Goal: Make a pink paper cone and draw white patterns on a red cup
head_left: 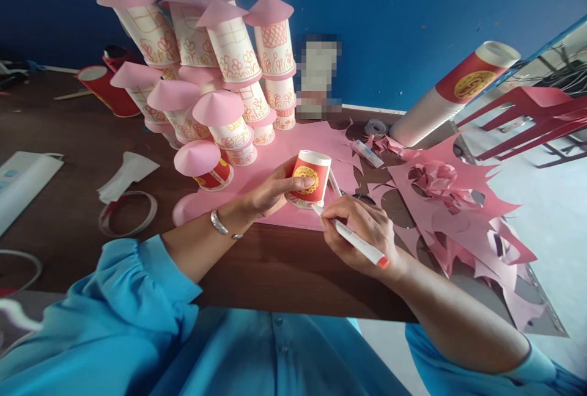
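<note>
My left hand (274, 191) grips a red and white paper cup (315, 167) with a gold emblem, its thumb lying across the front. Drawn marks run along the white band at the cup's lower edge. In my right hand (360, 231) is a white marker pen (360, 242) with an orange-red end; its tip meets or nearly meets that band. Under both hands lies a pink paper sheet (298, 145). Close by on the left, a pink paper cone (197, 157) tops another red cup (215, 176).
Paper-cup towers (232, 47) with pink cone roofs stand at the back left. A tall cup stack (426, 112) leans at the right, behind pink paper scraps (452, 225). A glue stick (368, 153) and tape roll (376, 128) lie nearby; a larger tape roll (153, 216) sits left.
</note>
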`<state>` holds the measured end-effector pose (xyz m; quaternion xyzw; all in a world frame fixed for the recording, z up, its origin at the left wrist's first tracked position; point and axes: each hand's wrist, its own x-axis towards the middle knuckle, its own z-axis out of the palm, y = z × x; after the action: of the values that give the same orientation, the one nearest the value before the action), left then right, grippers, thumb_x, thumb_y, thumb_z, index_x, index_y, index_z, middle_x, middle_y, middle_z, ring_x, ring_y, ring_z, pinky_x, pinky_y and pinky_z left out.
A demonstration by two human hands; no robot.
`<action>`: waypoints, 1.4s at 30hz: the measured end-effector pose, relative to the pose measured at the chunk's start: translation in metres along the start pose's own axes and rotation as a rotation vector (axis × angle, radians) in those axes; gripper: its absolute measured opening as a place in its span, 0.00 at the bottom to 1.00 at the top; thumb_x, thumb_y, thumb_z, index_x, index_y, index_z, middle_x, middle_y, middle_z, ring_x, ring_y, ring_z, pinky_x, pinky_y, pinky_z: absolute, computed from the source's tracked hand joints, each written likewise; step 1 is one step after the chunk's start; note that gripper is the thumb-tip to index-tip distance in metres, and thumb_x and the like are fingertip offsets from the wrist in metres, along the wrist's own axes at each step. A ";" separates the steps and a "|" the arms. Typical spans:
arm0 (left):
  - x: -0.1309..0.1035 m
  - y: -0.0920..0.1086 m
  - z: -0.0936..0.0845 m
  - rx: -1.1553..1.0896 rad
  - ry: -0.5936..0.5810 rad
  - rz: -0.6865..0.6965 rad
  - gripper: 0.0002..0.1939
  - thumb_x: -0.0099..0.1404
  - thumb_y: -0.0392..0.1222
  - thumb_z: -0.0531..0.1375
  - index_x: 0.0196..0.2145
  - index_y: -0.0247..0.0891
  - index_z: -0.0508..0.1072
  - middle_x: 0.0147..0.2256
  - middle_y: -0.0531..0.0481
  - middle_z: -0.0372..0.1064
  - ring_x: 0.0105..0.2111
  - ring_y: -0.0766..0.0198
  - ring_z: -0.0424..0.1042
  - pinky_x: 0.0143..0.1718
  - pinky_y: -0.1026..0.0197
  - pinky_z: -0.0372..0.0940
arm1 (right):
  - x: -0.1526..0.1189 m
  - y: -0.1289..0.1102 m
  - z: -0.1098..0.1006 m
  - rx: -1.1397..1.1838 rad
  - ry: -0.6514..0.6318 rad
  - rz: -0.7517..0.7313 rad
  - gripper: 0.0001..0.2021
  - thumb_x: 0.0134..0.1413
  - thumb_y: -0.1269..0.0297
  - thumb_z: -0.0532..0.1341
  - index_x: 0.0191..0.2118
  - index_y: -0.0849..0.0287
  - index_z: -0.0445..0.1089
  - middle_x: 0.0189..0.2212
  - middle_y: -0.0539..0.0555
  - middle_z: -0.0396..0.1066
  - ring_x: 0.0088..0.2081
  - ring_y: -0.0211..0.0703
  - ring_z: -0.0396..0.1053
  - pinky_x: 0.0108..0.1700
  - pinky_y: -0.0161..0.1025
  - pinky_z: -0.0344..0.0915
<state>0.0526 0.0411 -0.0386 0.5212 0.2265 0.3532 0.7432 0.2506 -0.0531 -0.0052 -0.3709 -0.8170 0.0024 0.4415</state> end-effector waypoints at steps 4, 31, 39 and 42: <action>0.000 -0.002 -0.001 -0.029 0.006 -0.009 0.24 0.65 0.53 0.74 0.52 0.39 0.77 0.43 0.47 0.77 0.41 0.57 0.75 0.44 0.55 0.70 | 0.000 0.001 0.001 0.005 0.011 -0.002 0.09 0.69 0.75 0.63 0.43 0.52 0.67 0.28 0.45 0.79 0.26 0.37 0.78 0.29 0.33 0.70; 0.003 -0.003 0.000 -0.149 0.049 0.007 0.21 0.64 0.52 0.73 0.50 0.40 0.79 0.40 0.48 0.79 0.39 0.57 0.79 0.42 0.54 0.73 | 0.001 0.001 -0.006 0.008 0.125 -0.012 0.09 0.68 0.74 0.66 0.45 0.51 0.71 0.31 0.48 0.81 0.29 0.41 0.81 0.30 0.36 0.76; 0.009 -0.004 -0.002 -0.296 0.039 0.054 0.19 0.65 0.53 0.71 0.48 0.40 0.77 0.39 0.46 0.81 0.40 0.53 0.80 0.43 0.52 0.73 | -0.002 0.006 -0.005 0.007 0.075 0.007 0.09 0.70 0.71 0.66 0.50 0.51 0.72 0.39 0.52 0.85 0.40 0.47 0.88 0.39 0.39 0.83; 0.011 -0.005 -0.003 -0.313 0.041 0.073 0.22 0.66 0.51 0.70 0.53 0.40 0.77 0.44 0.44 0.82 0.44 0.52 0.82 0.46 0.52 0.75 | -0.003 0.007 -0.004 0.009 0.050 -0.004 0.07 0.72 0.71 0.65 0.49 0.51 0.72 0.40 0.53 0.85 0.43 0.48 0.89 0.39 0.38 0.83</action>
<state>0.0590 0.0498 -0.0436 0.3995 0.1648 0.4214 0.7973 0.2588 -0.0512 -0.0071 -0.3672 -0.8065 -0.0041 0.4633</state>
